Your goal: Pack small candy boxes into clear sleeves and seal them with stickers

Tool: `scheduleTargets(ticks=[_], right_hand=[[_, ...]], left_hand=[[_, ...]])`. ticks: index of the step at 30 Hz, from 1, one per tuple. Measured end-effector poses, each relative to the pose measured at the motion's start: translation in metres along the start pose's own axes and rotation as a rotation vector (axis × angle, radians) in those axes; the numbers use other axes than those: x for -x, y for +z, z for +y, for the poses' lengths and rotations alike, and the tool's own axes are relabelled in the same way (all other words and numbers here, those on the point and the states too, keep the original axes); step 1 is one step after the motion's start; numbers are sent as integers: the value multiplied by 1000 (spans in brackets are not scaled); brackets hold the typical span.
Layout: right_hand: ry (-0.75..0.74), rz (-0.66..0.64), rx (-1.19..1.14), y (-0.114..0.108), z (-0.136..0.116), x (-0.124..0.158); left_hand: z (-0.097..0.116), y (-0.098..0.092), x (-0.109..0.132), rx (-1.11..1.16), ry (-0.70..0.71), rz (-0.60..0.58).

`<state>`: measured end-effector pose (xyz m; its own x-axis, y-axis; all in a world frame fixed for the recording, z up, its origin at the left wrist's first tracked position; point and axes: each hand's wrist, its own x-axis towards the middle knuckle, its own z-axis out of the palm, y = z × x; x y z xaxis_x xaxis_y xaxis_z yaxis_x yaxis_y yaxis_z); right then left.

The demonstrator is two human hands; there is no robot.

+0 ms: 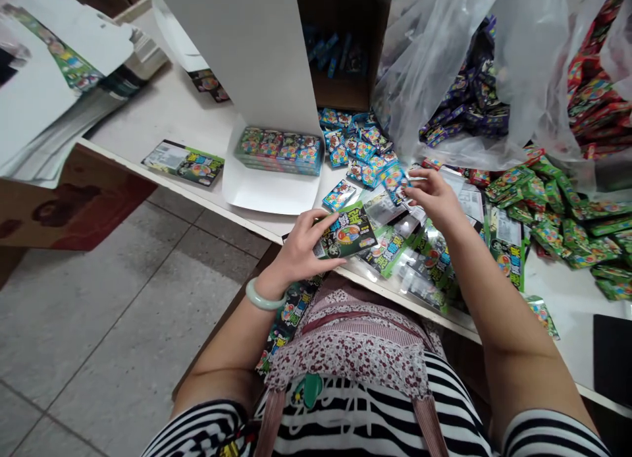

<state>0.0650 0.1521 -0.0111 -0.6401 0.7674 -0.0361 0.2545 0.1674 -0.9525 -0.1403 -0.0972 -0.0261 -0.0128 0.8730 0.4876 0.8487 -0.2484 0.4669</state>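
My left hand [302,249], with a pale green bangle on the wrist, grips a green-and-black printed pack [348,232] at the table's front edge. The thumb and fingers close on its left side. A small blue printed sachet [392,177] is pinched at the fingertips of my right hand [434,197], just above and to the right of the pack. Behind it lies a loose pile of blue sachets [363,151]. One blue sachet [339,195] rests apart, close to my left hand. More green-and-black packs [434,259] with clear windows are spread below my right forearm.
An open white display box [271,197] contains stacked packs. Left of it lies another pack [184,162]. A brown carton [340,81] stands behind. Clear bags [523,68] hold purple and red sachets; green sachets [563,226] heap at right. Flat white cartons [44,121] are stacked left.
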Motion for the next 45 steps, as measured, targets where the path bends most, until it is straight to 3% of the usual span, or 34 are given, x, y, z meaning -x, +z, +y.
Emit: scheduleTargets(ticks=[3, 6, 11, 14, 19, 29, 31, 34, 37, 42, 45], right_hand=[[-38, 65, -93, -15, -10, 47], [-145, 140, -1, -17, -16, 82], [-181, 111, 181, -19, -15, 109], [-164, 45, 196, -26, -15, 117], [-167, 94, 183, -33, -22, 125], [-113, -224, 203, -40, -29, 122], [-134, -198, 212, -32, -25, 119], [-170, -41, 213, -17, -22, 121], [-149, -11, 233, -10, -24, 128], [-67, 12, 156, -25, -31, 138], [-97, -82, 247, -41, -35, 144]], left_hand=[[4, 13, -5, -44, 1, 22], [12, 28, -14, -48, 33, 32], [26, 38, -22, -12, 94, -32], [30, 35, -24, 2, 118, -64], [36, 34, -31, 26, 175, -80], [50, 45, -29, 22, 135, -25], [51, 47, -28, 15, 106, -12], [53, 48, -30, 24, 27, 10], [58, 47, -34, 72, -32, 7], [77, 59, -43, 353, -135, -8], [90, 75, -39, 585, -228, -3]])
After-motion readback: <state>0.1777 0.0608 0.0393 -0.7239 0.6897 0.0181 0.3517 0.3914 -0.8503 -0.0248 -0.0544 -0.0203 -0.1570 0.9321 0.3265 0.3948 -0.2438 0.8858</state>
